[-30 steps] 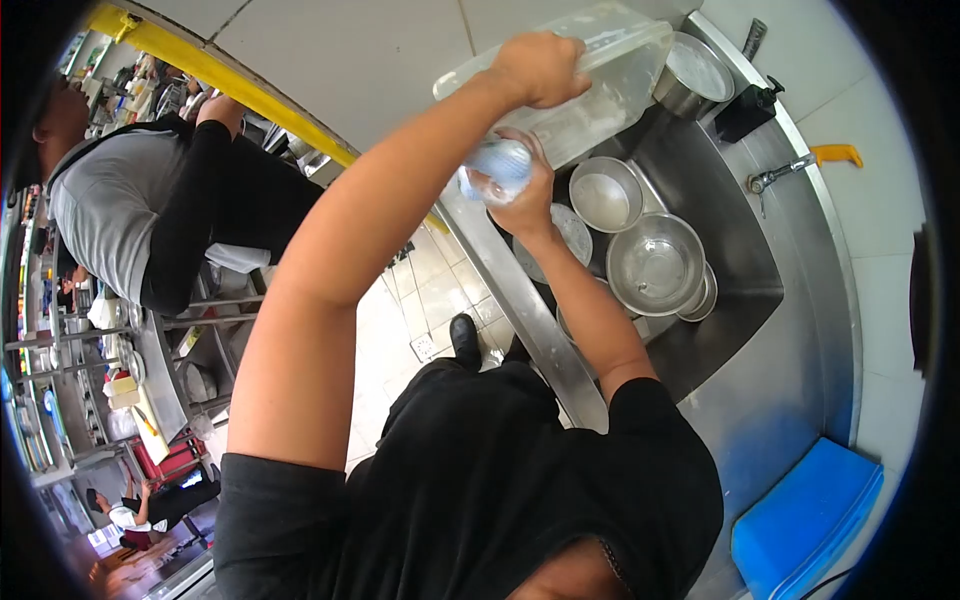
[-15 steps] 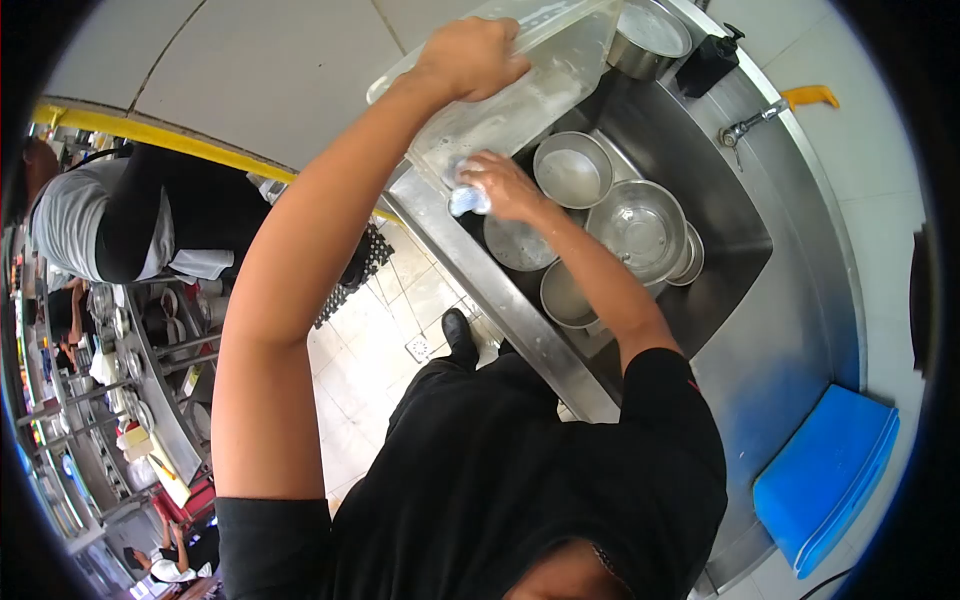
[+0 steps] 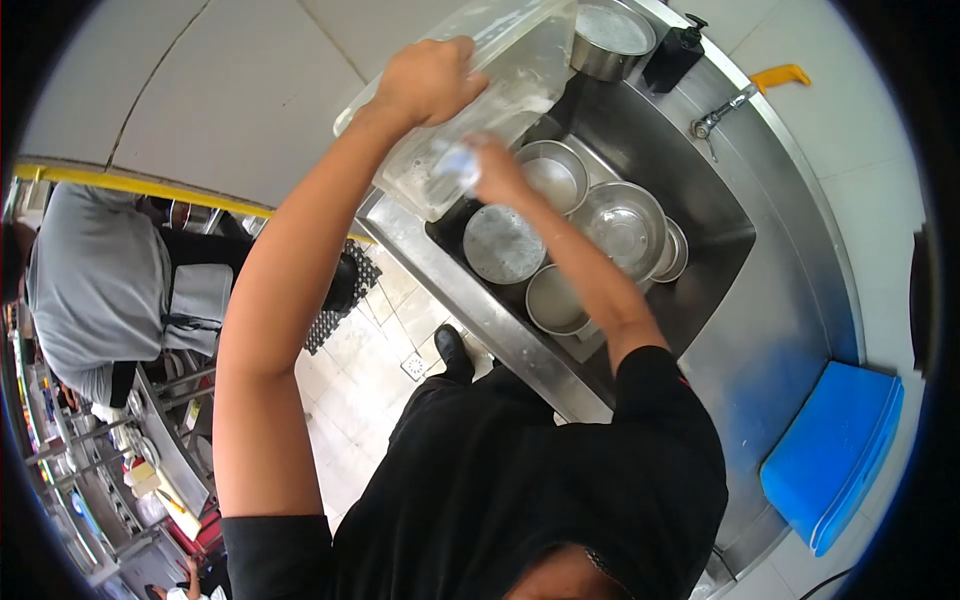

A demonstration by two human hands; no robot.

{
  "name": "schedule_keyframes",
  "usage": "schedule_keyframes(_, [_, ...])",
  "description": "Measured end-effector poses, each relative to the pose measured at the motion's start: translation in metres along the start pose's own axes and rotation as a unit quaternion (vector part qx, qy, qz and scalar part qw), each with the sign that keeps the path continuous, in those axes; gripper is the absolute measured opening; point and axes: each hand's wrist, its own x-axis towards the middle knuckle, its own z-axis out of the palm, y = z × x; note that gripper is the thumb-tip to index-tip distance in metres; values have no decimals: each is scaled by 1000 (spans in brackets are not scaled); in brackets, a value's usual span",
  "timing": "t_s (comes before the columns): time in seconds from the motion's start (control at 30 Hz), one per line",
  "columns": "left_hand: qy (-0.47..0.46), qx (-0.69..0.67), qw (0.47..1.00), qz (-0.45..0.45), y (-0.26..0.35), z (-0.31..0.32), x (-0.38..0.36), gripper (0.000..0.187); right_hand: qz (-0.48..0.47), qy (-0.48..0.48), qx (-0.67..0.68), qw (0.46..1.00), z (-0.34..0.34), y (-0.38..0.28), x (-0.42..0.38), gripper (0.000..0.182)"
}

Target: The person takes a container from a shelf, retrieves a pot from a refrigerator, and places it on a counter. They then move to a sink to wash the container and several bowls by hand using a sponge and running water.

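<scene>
A large translucent plastic food container (image 3: 545,85) is tilted over the sink's far left corner, its inside facing me, with suds on its walls. My left hand (image 3: 430,85) is closed over its upper rim. Inside the container, my right hand (image 3: 492,168) is blurred by motion and grips a pale blue-white cloth (image 3: 458,166) against the wall. Just beneath my right hand and forearm are several round metal pots: one with sudsy water (image 3: 503,245), one partly behind my wrist (image 3: 560,175), a wide shiny one (image 3: 625,230) and one nearer me (image 3: 552,300).
The steel sink (image 3: 715,255) holds the pots. A metal pot of foamy water (image 3: 612,30), a black pump bottle (image 3: 675,55) and a yellow-handled tap (image 3: 745,100) line its back edge. A blue bin (image 3: 830,455) lies right. A co-worker in grey (image 3: 95,280) stands left.
My right hand has moved the cloth up a little along the container's inside. My view has shifted slightly. The co-worker at left has come closer and turned.
</scene>
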Motion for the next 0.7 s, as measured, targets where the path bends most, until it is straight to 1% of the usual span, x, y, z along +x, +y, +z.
schedule_keyframes(0.03, [-7, 2, 1000, -6, 0, -1, 0, 36, -28, -26, 34, 999, 18, -10, -5, 50])
schedule_keyframes(0.07, [-13, 5, 1000, -14, 0, -2, 0, 35, -75, -56, -15, 995, 29, -21, -8, 49])
schedule_keyframes(0.13, [-7, 5, 1000, -8, 0, -1, -2, 35, -82, -36, -78, 993, 46, -15, -9, 48])
schedule_keyframes(0.2, [-5, 3, 1000, -3, -2, 1, -3, 35, -73, -108, -138, 982, 20, -7, 0, 47])
schedule_keyframes(0.23, [-5, -1, 1000, -6, -2, 1, -3, 34, -42, -50, -127, 990, 19, 11, 5, 48])
schedule_keyframes(0.27, [-4, -5, 1000, -10, -2, 1, -4, 34, -15, -73, -166, 983, 0, 21, 13, 44])
schedule_keyframes(0.3, [0, -4, 1000, -7, -2, 2, -3, 34, 11, -32, -199, 979, 3, 52, 23, 40])
schedule_keyframes(0.33, [18, -10, 1000, 7, -4, 4, -4, 32, 52, 13, -236, 970, -9, 64, 33, 39])
schedule_keyframes(0.37, [36, -15, 999, 20, -5, 5, -5, 30, 27, 28, -248, 968, -23, 73, 41, 40])
schedule_keyframes(0.4, [40, -12, 999, 21, -5, 4, -5, 30, 24, 32, -249, 968, -29, 86, 49, 40])
schedule_keyframes(0.43, [35, -18, 999, 24, -5, 3, -6, 30, 45, 41, -241, 969, -31, 95, 54, 40])
schedule_keyframes(0.5, [37, -19, 999, 17, -7, -3, -15, 31, 78, 52, -234, 968, -32, 94, 61, 42])
schedule_keyframes(0.57, [114, -79, 989, 54, -9, -7, -32, 28, 78, 39, -234, 968, -32, 92, 64, 43])
schedule_keyframes(0.6, [115, -76, 989, 50, -11, -7, -47, 28, 91, 25, -235, 967, -30, 93, 62, 44])
schedule_keyframes(0.63, [233, -91, 966, 63, -13, -7, -68, 25, 97, 20, -233, 967, -29, 95, 62, 48])
schedule_keyframes(0.67, [346, -105, 929, 78, -16, -6, -92, 23, 97, 21, -230, 968, -24, 99, 62, 48])
schedule_keyframes(0.7, [351, -139, 926, -3, -24, 2, -123, 23, 99, 28, -244, 964, -20, 106, 64, 47])
